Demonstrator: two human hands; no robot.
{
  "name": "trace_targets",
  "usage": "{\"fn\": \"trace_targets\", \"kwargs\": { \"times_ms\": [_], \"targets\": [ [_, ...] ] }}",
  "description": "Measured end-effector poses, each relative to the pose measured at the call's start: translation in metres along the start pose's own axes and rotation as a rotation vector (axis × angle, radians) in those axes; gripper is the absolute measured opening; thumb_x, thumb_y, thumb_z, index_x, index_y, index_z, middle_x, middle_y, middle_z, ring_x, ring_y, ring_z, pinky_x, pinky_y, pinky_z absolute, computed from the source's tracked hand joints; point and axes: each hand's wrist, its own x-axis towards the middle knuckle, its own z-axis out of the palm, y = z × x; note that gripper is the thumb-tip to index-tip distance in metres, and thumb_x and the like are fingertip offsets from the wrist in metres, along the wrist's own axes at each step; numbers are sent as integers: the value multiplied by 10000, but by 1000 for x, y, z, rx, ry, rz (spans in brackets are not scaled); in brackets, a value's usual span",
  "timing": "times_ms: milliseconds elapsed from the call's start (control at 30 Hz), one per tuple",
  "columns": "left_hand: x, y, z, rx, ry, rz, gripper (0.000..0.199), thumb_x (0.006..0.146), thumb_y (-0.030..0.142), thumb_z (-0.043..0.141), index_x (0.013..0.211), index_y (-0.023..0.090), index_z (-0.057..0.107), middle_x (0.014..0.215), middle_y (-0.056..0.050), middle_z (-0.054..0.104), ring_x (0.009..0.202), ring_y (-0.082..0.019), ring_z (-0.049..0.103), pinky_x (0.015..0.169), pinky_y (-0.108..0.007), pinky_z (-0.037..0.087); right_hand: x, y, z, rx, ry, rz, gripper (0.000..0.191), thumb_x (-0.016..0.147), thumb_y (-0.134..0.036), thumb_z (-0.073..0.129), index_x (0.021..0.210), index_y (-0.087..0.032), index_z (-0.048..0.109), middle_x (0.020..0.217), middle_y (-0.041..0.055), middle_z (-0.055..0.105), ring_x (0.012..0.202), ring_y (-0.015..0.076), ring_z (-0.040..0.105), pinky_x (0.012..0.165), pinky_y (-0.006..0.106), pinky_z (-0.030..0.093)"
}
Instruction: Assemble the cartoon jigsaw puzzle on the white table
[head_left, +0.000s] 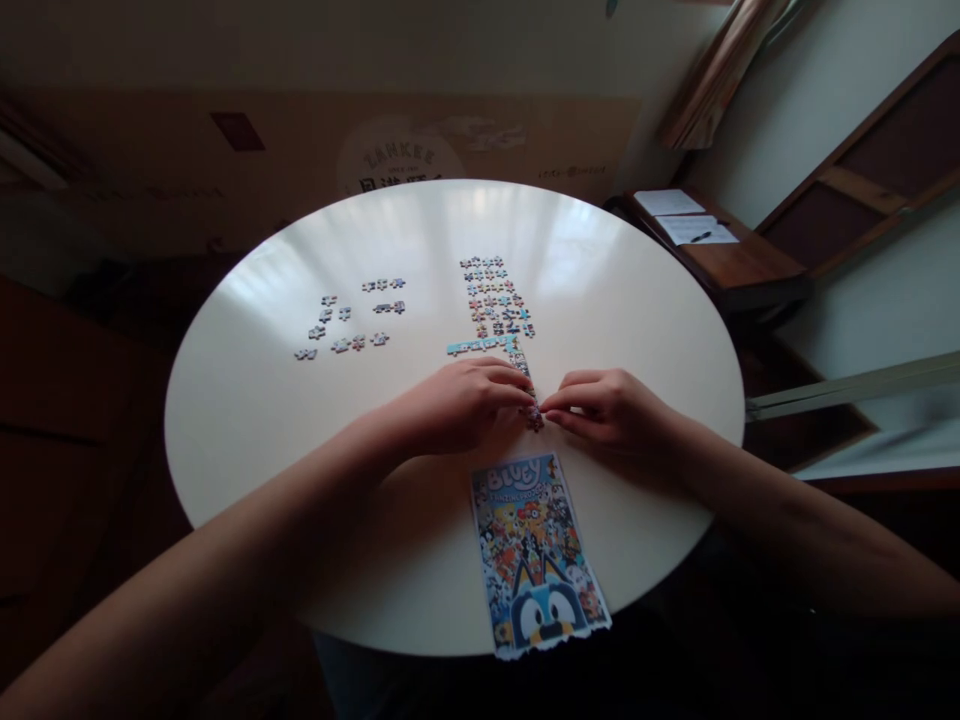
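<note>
Two grips, the left hand [480, 395] and the right hand [604, 405], meet at opposite sides of a partly joined puzzle strip [519, 358], just right of the middle of an oval white tabletop [247, 430].

From left to right: scattered puzzle pieces [358, 342] lie in loose groups towards the tabletop's left edge, none touched. The left hand comes next, its forearm crossing the near left edge; its fingers are bent, the tips resting over the strip's left side and hiding part of it. I cannot tell whether they pinch the strip or press it down.

The strip bends like a corner: a short blue arm points to the left edge, while its long arm runs from near the far side of the bend towards the near edge, slanting slightly right. Beyond the bend, rows of puzzle pieces [491, 301] reach towards the far edge; on the near side, a printed picture sheet [551, 600] overhangs the near edge.

Last, the right hand stands at the right of the strip's near end, thumb and forefinger drawn together. Its tips seem to touch that end; whether they clasp a piece is unclear. It is nearer this end than the left hand's palm.
</note>
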Motion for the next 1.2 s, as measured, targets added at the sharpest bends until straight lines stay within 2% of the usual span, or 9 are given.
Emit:
{"fn": "trace_targets", "kwargs": {
  "times_ms": [167, 400, 567, 700, 833, 933, 1067, 1200],
  "targets": [
    [-3, -6, -5, 7, 101, -73, 480, 827, -6, 411, 1082, 215, 751, 1173, -50, 743, 1088, -187, 680, 990, -397, 556, 0, 1, 1, -6, 8, -26, 153, 920, -283, 677, 1027, -233, 774, 881, 22, 725, 669, 92, 635, 618, 222, 477],
    [-11, -19, -27, 26, 308, -236, 388, 842, 53, 422, 917, 194, 775, 990, -49, 774, 937, -178, 719, 873, -344, 589, -3, 3, 4, -32, -4, -26, 160, 925, -330, 678, 1024, -271, 788, 878, 15, 716, 681, 99, 641, 617, 227, 465],
    [-18, -30, -32, 61, 442, -345, 319, 850, 109, 477, 869, 201, 781, 924, -46, 775, 838, -175, 722, 806, -325, 580, -1, 0, 3, -50, -24, -18, 144, 927, -295, 663, 1008, -261, 777, 910, 15, 716, 714, 101, 646, 645, 225, 466],
    [-19, -32, -32, 54, 470, -355, 308, 852, 110, 486, 868, 197, 781, 881, -50, 771, 790, -165, 714, 735, -300, 567, 1, -5, 2, -65, -9, 27, 131, 904, -234, 655, 1007, -228, 735, 972, 22, 717, 713, 99, 623, 660, 226, 464],
    [-19, -32, -32, 56, 481, -348, 296, 846, 100, 498, 863, 193, 779, 868, -51, 769, 757, -156, 703, 691, -286, 551, -1, -5, 2, -61, 3, 62, 149, 876, -192, 649, 1022, -213, 675, 907, -6, 692, 624, 75, 545, 602, 215, 420],
    [-20, -33, -33, 47, 489, -366, 286, 842, 107, 507, 865, 197, 778, 863, -48, 769, 744, -155, 695, 669, -284, 540, -2, -4, 2, -70, -6, 71, 150, 881, -234, 659, 1029, -212, 656, 875, -16, 672, 613, 76, 524, 590, 219, 404],
    [-21, -35, -33, 43, 498, -385, 284, 833, 111, 510, 869, 191, 780, 854, -48, 768, 737, -154, 688, 670, -289, 532, -2, -5, 3, -112, -17, 78, 170, 898, -292, 653, 1047, -219, 690, 958, 7, 694, 635, 83, 549, 612, 239, 420],
    [-23, -37, -32, 40, 493, -395, 285, 832, 119, 511, 875, 190, 783, 865, -51, 771, 737, -155, 685, 665, -290, 524, 0, -8, 4, -152, -25, 69, 167, 914, -314, 646, 1036, -247, 737, 1034, 18, 703, 752, 108, 631, 681, 253, 460]
  ]
}}
